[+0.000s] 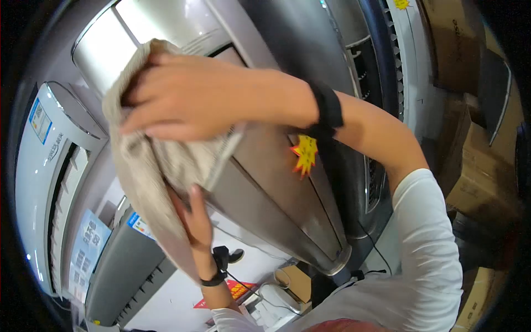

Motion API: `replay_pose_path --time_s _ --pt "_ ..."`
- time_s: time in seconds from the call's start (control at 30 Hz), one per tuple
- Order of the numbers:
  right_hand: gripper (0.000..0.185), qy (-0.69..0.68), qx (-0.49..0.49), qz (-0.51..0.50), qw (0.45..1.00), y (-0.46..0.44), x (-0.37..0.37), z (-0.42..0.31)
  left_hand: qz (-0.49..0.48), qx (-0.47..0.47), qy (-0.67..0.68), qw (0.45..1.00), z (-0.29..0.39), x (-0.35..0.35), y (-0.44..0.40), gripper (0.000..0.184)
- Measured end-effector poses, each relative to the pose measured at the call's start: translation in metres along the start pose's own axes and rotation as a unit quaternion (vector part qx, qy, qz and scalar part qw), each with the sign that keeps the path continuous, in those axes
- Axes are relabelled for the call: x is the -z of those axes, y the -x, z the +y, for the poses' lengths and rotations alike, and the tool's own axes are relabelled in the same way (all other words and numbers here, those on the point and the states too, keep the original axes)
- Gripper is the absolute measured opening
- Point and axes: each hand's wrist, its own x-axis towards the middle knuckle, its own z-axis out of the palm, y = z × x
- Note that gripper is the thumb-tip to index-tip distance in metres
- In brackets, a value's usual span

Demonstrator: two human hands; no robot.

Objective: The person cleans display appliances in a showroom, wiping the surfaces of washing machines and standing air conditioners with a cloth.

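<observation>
A beige cloth [146, 182] is draped over the top end of a tall grey-brown cabinet unit [265, 205]. My right hand [191, 99] reaches across the top, its fingers bent over the bunched cloth edge and slightly blurred. Lower down, my left hand [196, 218] holds the hanging part of the cloth, thumb in front and its other fingers mostly hidden by the fabric. A yellow star-shaped sticker [305, 155] is on the unit's side, below my right wrist. Both wrists wear black bands.
White [38, 182] and grey [121, 265] wall-type air conditioners are on the left. A dark tall unit [310, 50] stands just beyond the cabinet. Cardboard boxes [481, 166] are stacked at right. Cables and a small open box [296, 282] lie below.
</observation>
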Motion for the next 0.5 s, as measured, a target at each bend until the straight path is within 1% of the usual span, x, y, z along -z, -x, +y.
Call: replay_pose_path --time_s 0.1,0.13,0.2,0.27,0.3,0.37,0.4,0.5 --pt "0.034 0.011 -0.034 0.01 0.999 -0.003 0.014 0.02 0.062 -0.029 0.046 0.997 0.0 -0.01 -0.006 0.075" --pt "0.035 0.014 -0.044 0.012 0.999 -0.001 0.015 0.026 0.057 -0.043 -0.05 0.996 0.008 -0.001 -0.008 0.073" --pt "0.037 0.028 -0.063 0.021 0.997 0.001 0.02 0.037 0.047 -0.07 -0.233 0.969 0.045 0.022 -0.018 0.067" --pt "0.038 0.045 -0.083 0.029 0.995 0.003 0.028 0.046 0.081 -0.106 -0.186 0.974 0.058 0.027 -0.046 0.063" --pt "0.039 0.055 -0.101 0.036 0.993 0.005 0.031 0.049 0.099 -0.186 -0.175 0.962 0.054 0.031 -0.066 0.061" --pt "0.042 0.072 -0.124 0.053 0.988 0.015 0.035 0.053 0.093 -0.243 -0.158 0.953 0.05 0.03 -0.092 0.058" --pt "0.043 0.074 -0.13 0.067 0.986 0.02 0.034 0.053 0.071 -0.219 -0.159 0.96 0.048 0.03 -0.098 0.057" --pt "0.048 0.058 -0.169 0.096 0.979 0.034 0.03 0.043 -0.007 -0.208 -0.204 0.957 -0.009 0.037 -0.109 0.056"
